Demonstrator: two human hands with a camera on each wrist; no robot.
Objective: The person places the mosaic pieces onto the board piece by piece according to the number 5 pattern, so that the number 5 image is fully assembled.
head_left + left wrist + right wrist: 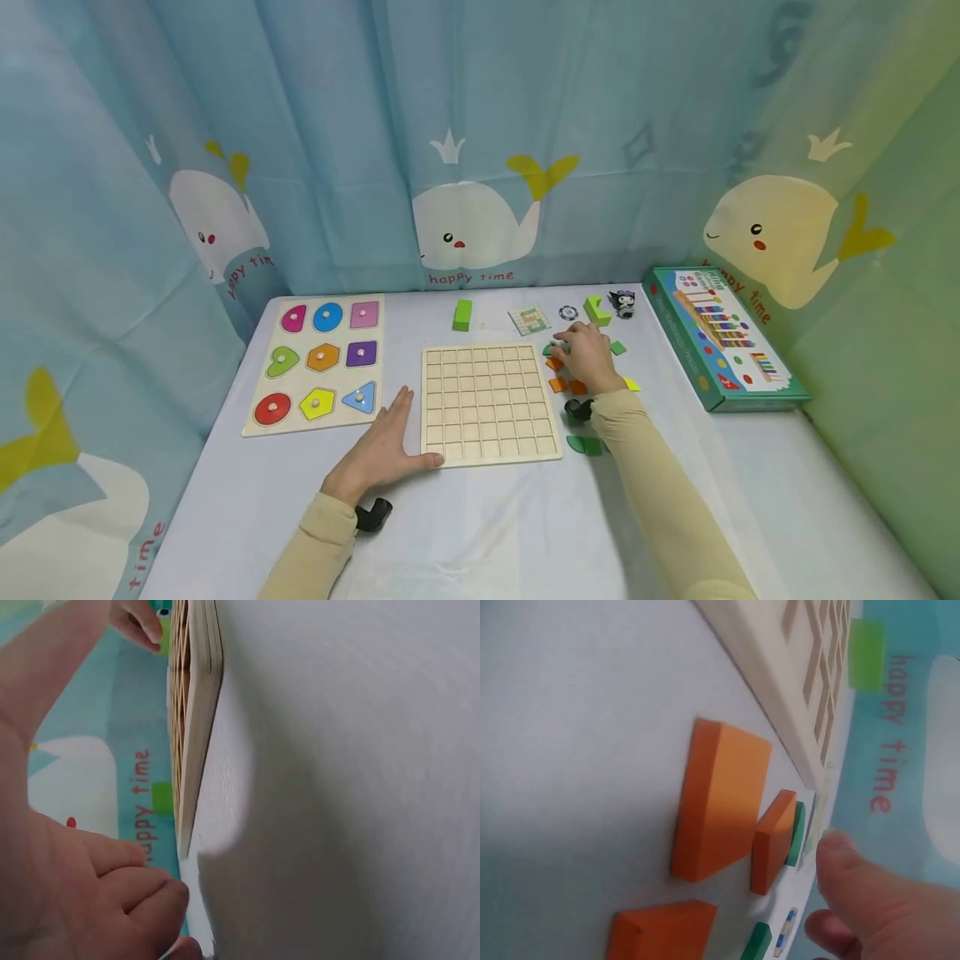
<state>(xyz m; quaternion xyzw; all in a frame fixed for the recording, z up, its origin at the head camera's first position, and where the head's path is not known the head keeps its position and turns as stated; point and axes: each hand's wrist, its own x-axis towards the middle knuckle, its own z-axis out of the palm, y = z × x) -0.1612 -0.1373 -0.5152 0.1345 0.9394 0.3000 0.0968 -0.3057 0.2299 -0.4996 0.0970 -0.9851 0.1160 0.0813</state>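
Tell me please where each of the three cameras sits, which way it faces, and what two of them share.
Head: above the table, facing forward and down; shows the grid board, left hand, right hand and both sleeves.
Left wrist: low beside the board's edge, facing along the table; shows curled fingers.
Right wrist: low over the orange blocks; shows a thumb.
Shared: all three show the grid board; head and right wrist share the orange blocks.

Shape-peg puzzle board (pixel 318 364) well left of fingers. Green box (pixel 722 337) at right table edge. Light-green block (pixel 462 315), pattern card (pixel 528 319), round token (pixel 567 312), small dark figurine (pixel 622 303) beyond fingers. Whale-print curtain (pixel 480 167) behind.
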